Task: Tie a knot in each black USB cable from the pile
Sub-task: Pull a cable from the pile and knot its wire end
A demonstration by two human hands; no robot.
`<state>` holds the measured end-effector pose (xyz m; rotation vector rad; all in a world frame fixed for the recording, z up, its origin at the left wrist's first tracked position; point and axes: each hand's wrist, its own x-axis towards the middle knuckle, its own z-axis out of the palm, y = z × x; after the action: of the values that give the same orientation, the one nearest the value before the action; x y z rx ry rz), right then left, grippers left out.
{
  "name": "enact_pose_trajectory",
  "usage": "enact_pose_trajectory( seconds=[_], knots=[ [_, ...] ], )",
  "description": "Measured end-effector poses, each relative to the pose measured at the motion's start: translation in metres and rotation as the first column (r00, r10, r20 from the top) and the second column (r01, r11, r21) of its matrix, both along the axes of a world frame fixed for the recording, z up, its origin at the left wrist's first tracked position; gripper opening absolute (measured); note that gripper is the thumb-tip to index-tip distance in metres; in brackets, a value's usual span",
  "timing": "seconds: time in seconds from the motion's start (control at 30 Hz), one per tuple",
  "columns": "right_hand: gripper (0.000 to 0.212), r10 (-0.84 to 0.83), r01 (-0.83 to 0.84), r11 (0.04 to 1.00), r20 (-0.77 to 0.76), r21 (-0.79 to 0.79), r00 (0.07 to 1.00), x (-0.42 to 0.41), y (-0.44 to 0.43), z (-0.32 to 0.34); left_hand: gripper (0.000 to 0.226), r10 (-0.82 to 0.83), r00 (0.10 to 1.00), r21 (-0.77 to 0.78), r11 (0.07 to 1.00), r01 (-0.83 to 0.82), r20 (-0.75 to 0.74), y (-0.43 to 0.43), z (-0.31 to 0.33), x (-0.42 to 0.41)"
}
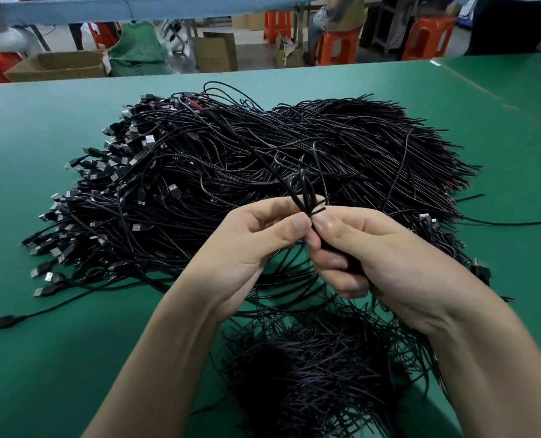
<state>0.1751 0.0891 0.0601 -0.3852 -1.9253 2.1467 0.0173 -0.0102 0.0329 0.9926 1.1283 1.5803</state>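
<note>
- Working on one black USB cable (pixel 304 188): bent into a small loop, held up betw. both hands, above the near edge of the pile (pixel 263 143) on the green surface (pixel 42 343).
- With left hand (pixel 250 245): pinching the loop base, fingers (pixel 296 223) pressed thumb to index.
- With right hand (pixel 376 257): fingers (pixel 338 263) clenched round the cable just below the same crossing.
- Prob. light, thin and soft, but a bit springy; likely to open again if pinch is relaxed.
- Smooth jacket, so maybe slippery; better to grip close to the crossing, not far along.
- Best hold, in my view: crossing w/ one hand, free end w/ the other.
- Easy to snag on neighbour strands; advisable to lift clear of pile.
- Also a second heap (pixel 310 374) of cables under the wrists; cannot tell if knotted.
</note>
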Motion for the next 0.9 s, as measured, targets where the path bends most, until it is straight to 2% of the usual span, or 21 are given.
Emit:
enact_pose_trajectory(
  seconds=[0.23,0.37,0.57,0.63,0.77,0.83,0.9],
  knots=[
    [0.043,0.050,-0.049,0.999,0.085,-0.014,0.995,-0.001,-0.002,-0.001,0.036,-0.055,0.998,0.021,0.998,0.055,-0.030,-0.003,0.000,-0.006],
    [0.043,0.073,-0.063,0.989,0.073,-0.131,0.995,-0.007,-0.008,-0.003,0.019,-0.035,0.997,0.053,0.998,0.039,-0.067,-0.004,0.001,-0.009],
    [0.032,0.114,-0.118,0.941,-0.031,-0.318,0.993,-0.011,-0.012,-0.003,0.022,0.054,0.997,0.087,0.995,-0.049,-0.056,-0.003,0.003,-0.009],
    [0.032,0.060,-0.060,0.971,-0.009,-0.232,0.998,-0.010,-0.010,-0.004,0.021,0.079,0.995,0.086,0.994,-0.073,-0.065,-0.001,0.003,-0.008],
    [0.037,-0.089,0.084,0.991,0.052,0.102,0.995,-0.009,-0.007,-0.006,0.037,0.122,0.986,0.031,0.992,-0.119,-0.115,0.001,0.002,-0.007],
    [0.031,-0.201,0.182,0.945,0.045,0.271,0.979,-0.010,-0.005,-0.006,0.027,0.120,0.987,-0.001,0.993,-0.121,-0.109,0.000,0.002,-0.007],
    [0.019,-0.353,0.346,0.820,-0.074,0.456,0.933,-0.012,-0.004,-0.008,0.018,0.139,0.981,-0.026,0.989,-0.143,-0.133,0.000,0.003,-0.006]
  ],
)
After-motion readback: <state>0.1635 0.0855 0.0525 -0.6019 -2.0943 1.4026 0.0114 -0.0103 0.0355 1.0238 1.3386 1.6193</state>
